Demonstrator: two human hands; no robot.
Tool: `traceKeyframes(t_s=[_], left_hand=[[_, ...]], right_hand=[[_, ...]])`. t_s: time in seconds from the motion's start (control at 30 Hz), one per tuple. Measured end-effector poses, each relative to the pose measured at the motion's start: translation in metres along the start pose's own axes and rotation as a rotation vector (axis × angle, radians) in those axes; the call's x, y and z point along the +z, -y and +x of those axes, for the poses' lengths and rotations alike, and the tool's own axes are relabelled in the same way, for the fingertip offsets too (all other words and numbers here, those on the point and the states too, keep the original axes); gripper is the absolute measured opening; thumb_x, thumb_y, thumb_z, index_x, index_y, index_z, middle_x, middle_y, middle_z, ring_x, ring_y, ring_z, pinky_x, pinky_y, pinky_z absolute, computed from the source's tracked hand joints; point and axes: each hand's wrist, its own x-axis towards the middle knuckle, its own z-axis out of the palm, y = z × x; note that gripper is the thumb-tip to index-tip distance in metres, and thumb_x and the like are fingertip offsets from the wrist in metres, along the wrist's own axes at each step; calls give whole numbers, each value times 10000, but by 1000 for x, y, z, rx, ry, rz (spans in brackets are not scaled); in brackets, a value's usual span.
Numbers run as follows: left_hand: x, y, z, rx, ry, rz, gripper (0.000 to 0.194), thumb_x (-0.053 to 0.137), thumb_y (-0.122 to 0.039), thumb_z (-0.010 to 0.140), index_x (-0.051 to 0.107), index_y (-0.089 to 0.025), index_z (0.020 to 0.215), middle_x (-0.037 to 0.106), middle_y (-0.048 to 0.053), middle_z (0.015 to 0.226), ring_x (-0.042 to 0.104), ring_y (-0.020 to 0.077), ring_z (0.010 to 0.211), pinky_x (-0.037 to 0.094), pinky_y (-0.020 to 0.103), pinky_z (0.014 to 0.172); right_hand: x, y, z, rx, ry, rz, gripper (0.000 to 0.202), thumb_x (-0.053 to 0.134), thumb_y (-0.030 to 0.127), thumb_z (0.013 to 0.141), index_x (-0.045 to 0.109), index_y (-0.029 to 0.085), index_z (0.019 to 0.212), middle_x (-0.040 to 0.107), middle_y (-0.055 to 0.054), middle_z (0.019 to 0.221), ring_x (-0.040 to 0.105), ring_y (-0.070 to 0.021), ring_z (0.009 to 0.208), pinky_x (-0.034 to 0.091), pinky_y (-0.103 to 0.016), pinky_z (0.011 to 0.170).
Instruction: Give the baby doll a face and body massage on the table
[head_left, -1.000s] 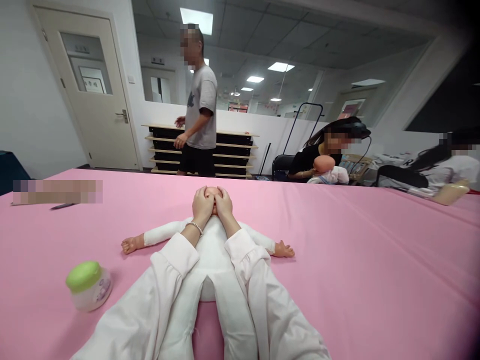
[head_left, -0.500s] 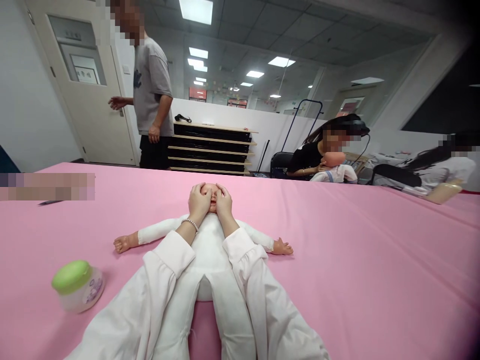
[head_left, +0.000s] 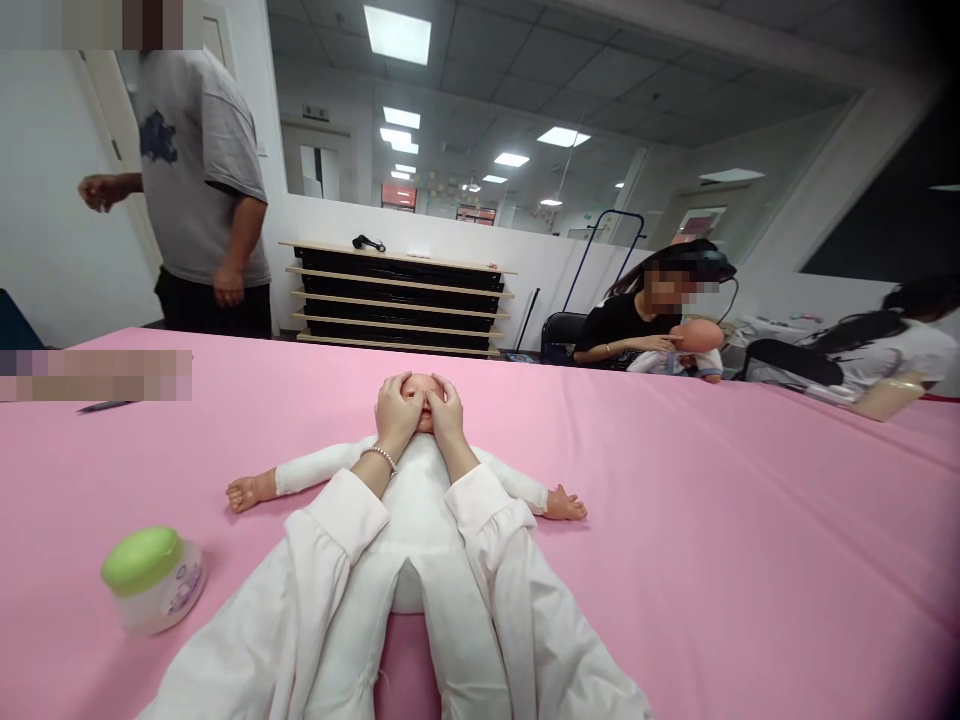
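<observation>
A baby doll with a white cloth body lies on its back on the pink table cover, its arms spread to both sides. My left hand is wrapped round one side of the doll's head, with a beaded bracelet at the wrist. Round the other side of the head is my right hand. Both thumbs rest on the doll's face near the nose and partly cover it. The mouth shows between my hands.
A jar with a green lid stands at the left. Behind the table are a standing person, a black shelf rack, a seated person with another doll and a further person at the right.
My thumbs have shifted slightly inward on the doll's face. The standing person has moved left and nearer. The seated person's doll has tipped to the right.
</observation>
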Motion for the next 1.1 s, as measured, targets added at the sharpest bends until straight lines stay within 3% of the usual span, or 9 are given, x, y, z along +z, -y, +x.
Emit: traceKeyframes(t_s=[0.2,0.33,0.47,0.67,0.9,1.1], left_hand=[[0,-1,3,-33,8,-22,287,544,-249,757,598,-183,1030,588,72,1107,529,201,1061,410,330,946],[2,1,4,-31,-6,-16,284,436,-189,805,607,-178,1032,591,70,1112,526,193,1068,402,326,959],[3,3,4,-27,-13,-10,332,367,-143,814,612,-166,1036,591,75,1127,515,190,1091,388,326,979],[0,1,2,16,1,26,320,527,-206,743,588,-167,1055,582,75,1116,511,211,1079,402,345,957],[1,0,4,-17,4,6,266,539,-251,769,589,-179,1020,586,70,1105,515,209,1073,404,348,943],[4,3,6,-19,-6,6,254,433,-192,815,598,-183,1008,591,67,1098,522,194,1063,402,339,952]], right_hand=[[0,4,0,31,-7,-2,342,570,229,689,611,143,1017,600,-83,1154,530,-179,1097,375,-296,999],[1,3,1,40,-38,-28,298,431,185,759,619,157,987,617,-62,1120,536,-155,1081,387,-279,977],[1,3,1,44,-51,-35,378,336,107,731,621,158,974,627,-50,1099,540,-149,1064,396,-282,968],[0,3,0,8,-6,-13,346,520,166,663,606,155,998,599,-64,1135,519,-176,1090,370,-292,994],[0,3,1,17,-13,7,282,580,245,688,610,169,958,607,-60,1103,526,-178,1068,373,-304,984],[2,1,3,49,-44,-5,288,393,151,763,615,162,946,615,-56,1087,533,-156,1060,387,-292,967]])
